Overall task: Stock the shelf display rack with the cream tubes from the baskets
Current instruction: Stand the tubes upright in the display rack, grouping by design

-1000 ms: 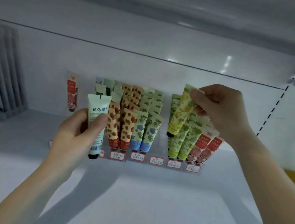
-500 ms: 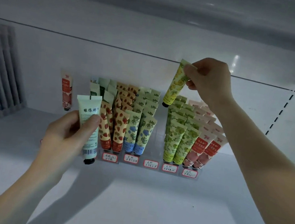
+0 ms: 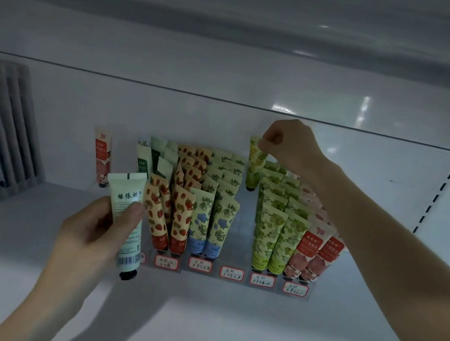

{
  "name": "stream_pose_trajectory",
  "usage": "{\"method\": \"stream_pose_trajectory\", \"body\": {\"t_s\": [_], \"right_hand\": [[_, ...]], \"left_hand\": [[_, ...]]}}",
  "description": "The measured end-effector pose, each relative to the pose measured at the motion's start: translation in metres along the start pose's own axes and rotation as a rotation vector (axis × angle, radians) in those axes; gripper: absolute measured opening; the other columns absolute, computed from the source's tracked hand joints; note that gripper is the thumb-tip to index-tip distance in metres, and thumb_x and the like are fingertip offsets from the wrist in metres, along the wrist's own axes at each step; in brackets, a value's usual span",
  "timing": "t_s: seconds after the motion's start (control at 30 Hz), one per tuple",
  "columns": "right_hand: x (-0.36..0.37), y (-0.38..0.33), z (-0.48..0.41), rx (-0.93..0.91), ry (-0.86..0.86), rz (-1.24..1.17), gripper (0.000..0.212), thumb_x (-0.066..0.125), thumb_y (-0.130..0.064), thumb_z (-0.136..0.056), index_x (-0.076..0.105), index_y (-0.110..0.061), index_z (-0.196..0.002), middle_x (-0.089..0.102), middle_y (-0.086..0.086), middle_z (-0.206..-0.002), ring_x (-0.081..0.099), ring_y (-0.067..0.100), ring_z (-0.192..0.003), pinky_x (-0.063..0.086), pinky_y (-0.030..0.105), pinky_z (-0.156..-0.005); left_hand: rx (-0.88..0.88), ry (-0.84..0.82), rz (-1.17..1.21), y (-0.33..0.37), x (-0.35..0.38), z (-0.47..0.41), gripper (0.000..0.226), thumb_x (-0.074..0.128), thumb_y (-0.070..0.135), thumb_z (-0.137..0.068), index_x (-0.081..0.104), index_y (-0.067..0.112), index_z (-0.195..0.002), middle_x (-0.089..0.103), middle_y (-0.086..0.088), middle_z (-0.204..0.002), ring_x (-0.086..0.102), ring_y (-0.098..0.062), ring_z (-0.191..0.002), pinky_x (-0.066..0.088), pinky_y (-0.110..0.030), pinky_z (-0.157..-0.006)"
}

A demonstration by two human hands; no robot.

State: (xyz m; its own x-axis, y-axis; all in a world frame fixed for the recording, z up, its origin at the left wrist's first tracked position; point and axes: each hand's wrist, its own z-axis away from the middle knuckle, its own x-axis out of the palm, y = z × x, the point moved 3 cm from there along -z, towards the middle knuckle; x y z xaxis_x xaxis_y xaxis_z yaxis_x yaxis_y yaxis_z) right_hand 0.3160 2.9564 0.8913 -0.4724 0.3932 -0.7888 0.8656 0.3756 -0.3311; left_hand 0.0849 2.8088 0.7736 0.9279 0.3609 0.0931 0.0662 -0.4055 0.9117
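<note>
Yellow-green tube [image 3: 255, 163], pinched by its crimp in the right hand [image 3: 287, 147], hangs cap-down over the rack's [image 3: 241, 230] empty lane near the back edge; seating it there probably comes next. Left hand [image 3: 93, 233] grips a mint tube [image 3: 128, 214] at the front left corner

**Bare hands, bare forearms**

The left hand [image 3: 93, 234] and the right hand [image 3: 292, 146] are uncovered, and both forearms are bare as far as the view reaches. They are slim and smooth; the nails are too blurred to tell.
</note>
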Motion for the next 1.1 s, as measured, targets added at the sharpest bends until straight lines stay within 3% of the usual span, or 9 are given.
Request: {"method": "stream_pose_trajectory", "body": {"t_s": [0.1, 0.27, 0.4, 0.53, 0.8, 0.9, 1.0, 1.1], "right_hand": [[0.007, 0.007, -0.005, 0.022, -0.019, 0.034, 0.008, 0.060, -0.021, -0.087, 0.063, -0.014, -0.088, 0.059, -0.001, -0.092, 0.054, 0.014, -0.085, 0.045, 0.028, -0.074], [0.018, 0.013, -0.011, 0.051, -0.089, 0.030, 0.009, 0.064, -0.019, -0.084, 0.066, -0.011, -0.088, 0.064, 0.002, -0.094, 0.056, 0.016, -0.085, 0.048, 0.031, -0.078], [0.020, 0.012, -0.015, 0.048, -0.127, 0.024, 0.008, 0.065, -0.016, -0.083, 0.066, -0.009, -0.088, 0.064, 0.005, -0.095, 0.058, 0.018, -0.088, 0.049, 0.031, -0.079], [0.025, 0.013, -0.017, 0.056, -0.184, 0.061, 0.008, 0.066, -0.016, -0.082, 0.066, -0.011, -0.088, 0.061, 0.002, -0.091, 0.055, 0.016, -0.085, 0.046, 0.027, -0.074], [0.013, 0.012, -0.021, 0.044, -0.117, -0.011, 0.009, 0.064, -0.011, -0.084, 0.066, -0.003, -0.086, 0.059, 0.005, -0.085, 0.052, 0.015, -0.072, 0.039, 0.019, -0.055], [0.014, 0.010, -0.021, 0.040, -0.119, 0.003, 0.009, 0.063, -0.010, -0.084, 0.066, -0.002, -0.087, 0.060, 0.006, -0.086, 0.053, 0.017, -0.075, 0.041, 0.023, -0.058], [0.020, 0.012, -0.019, 0.055, -0.126, 0.022, 0.008, 0.062, -0.012, -0.085, 0.066, -0.005, -0.088, 0.061, 0.006, -0.089, 0.055, 0.019, -0.081, 0.044, 0.027, -0.069], [0.022, 0.013, -0.019, 0.057, -0.127, 0.022, 0.009, 0.061, -0.014, -0.086, 0.066, -0.006, -0.089, 0.061, 0.006, -0.090, 0.056, 0.019, -0.082, 0.044, 0.027, -0.071]], "left_hand": [[-0.008, 0.011, -0.006, -0.003, -0.001, -0.001, 0.014, 0.057, 0.017, -0.087, 0.061, 0.008, -0.078, 0.061, 0.008, -0.058, 0.055, 0.001, -0.052, 0.042, -0.010, -0.048], [-0.033, 0.027, 0.007, -0.006, 0.000, -0.001, 0.014, 0.056, 0.014, -0.088, 0.064, 0.013, -0.076, 0.062, 0.008, -0.060, 0.057, 0.002, -0.053, 0.046, -0.010, -0.047], [-0.036, 0.039, -0.017, -0.008, -0.001, -0.002, 0.017, 0.057, 0.018, -0.087, 0.065, 0.022, -0.072, 0.065, 0.009, -0.063, 0.058, 0.003, -0.057, 0.047, -0.025, -0.061], [-0.031, 0.027, -0.018, -0.010, 0.001, -0.004, 0.012, 0.057, 0.018, -0.087, 0.063, 0.015, -0.076, 0.064, 0.007, -0.063, 0.056, 0.002, -0.056, 0.044, -0.011, -0.052], [-0.047, 0.028, 0.014, -0.015, 0.000, -0.008, 0.012, 0.058, 0.025, -0.082, 0.067, 0.025, -0.075, 0.061, 0.010, -0.059, 0.054, 0.001, -0.055, 0.045, -0.013, -0.052], [-0.037, 0.020, 0.011, -0.017, 0.001, -0.008, 0.015, 0.058, 0.029, -0.080, 0.066, 0.018, -0.075, 0.062, 0.009, -0.062, 0.054, 0.000, -0.058, 0.046, -0.022, -0.060], [-0.027, 0.009, 0.020, -0.017, 0.003, -0.008, 0.012, 0.057, 0.020, -0.085, 0.064, 0.013, -0.078, 0.061, 0.009, -0.060, 0.053, 0.001, -0.056, 0.042, -0.013, -0.053], [-0.024, 0.007, 0.023, -0.020, 0.002, -0.008, 0.013, 0.057, 0.023, -0.083, 0.064, 0.013, -0.079, 0.062, 0.007, -0.063, 0.054, 0.000, -0.058, 0.042, -0.013, -0.053]]}}
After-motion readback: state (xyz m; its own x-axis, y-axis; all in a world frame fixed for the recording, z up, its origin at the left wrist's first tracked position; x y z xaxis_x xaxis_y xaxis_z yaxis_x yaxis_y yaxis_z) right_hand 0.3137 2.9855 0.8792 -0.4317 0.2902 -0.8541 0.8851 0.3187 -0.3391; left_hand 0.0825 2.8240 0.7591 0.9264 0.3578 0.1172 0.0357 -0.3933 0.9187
